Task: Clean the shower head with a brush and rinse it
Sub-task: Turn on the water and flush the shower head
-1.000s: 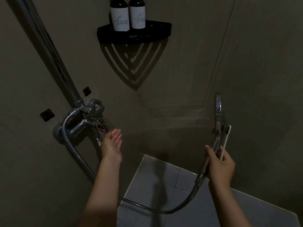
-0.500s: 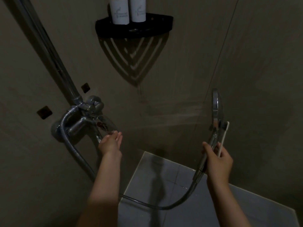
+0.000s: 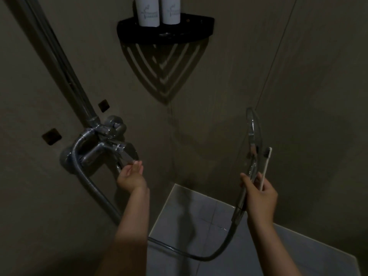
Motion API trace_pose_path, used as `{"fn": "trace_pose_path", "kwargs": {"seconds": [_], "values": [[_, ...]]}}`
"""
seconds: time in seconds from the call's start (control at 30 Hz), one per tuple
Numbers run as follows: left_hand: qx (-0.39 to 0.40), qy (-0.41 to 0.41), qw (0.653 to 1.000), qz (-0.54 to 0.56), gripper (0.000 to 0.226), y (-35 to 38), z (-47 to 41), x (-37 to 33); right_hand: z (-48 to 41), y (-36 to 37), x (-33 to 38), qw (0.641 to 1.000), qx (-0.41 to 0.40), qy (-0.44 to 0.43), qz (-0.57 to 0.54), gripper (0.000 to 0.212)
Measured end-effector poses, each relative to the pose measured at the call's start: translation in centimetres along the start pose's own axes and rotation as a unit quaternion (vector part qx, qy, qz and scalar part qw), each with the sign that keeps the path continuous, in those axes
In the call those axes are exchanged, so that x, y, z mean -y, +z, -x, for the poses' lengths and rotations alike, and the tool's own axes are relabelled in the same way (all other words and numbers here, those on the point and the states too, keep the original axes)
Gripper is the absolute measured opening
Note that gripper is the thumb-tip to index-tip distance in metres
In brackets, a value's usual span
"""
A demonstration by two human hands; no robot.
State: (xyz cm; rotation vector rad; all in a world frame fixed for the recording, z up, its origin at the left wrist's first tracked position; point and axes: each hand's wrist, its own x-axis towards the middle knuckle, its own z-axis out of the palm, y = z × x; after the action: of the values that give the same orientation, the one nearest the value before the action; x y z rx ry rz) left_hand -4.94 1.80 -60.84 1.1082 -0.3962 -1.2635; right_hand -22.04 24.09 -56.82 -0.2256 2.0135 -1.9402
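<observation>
The metal hose (image 3: 219, 252) loops low over the floor tiles (image 3: 191, 212) between my arms. My right hand (image 3: 258, 194) has its grip wrapped around the handle of the shower head (image 3: 253, 124) and a white toothbrush (image 3: 266, 166) together. The shower head stands upright, edge-on to me. My left hand (image 3: 131, 176), grip loose, touches its fingertips to the mixer tap lever (image 3: 128, 154). Higher up, 2 bottles (image 3: 147, 10) stand on a black corner shelf (image 3: 165, 31).

bottles (image 3: 157, 10): tops cut off by upper edge
hose (image 3: 93, 186): part hidden behind left forearm (image 3: 133, 226)
brush (image 3: 266, 168): bristles too dim
</observation>
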Motion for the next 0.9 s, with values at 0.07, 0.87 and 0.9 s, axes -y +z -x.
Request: {"fn": "trace_pose_path", "kwargs": {"seconds": [0.07, 0.87, 0.9], "values": [[-0.002, 0.002, 1.0, 0.007, 0.033, 0.1, 0.0, 0.1, 0.2, 0.3, -0.1, 1.0, 0.007, -0.008, 0.003, 0.007], [0.013, -0.019, 1.0, -0.012, 0.032, 0.2, -0.5, 0.8, 0.0, 1.9, 0.1, 0.999, 0.041, -0.016, 0.015, 0.005], [0.011, -0.022, 1.0, -0.016, 0.032, 0.2, -0.4, 0.8, 0.0, 1.9, 0.1, 0.999, 0.043, -0.015, 0.012, 0.004]]}}
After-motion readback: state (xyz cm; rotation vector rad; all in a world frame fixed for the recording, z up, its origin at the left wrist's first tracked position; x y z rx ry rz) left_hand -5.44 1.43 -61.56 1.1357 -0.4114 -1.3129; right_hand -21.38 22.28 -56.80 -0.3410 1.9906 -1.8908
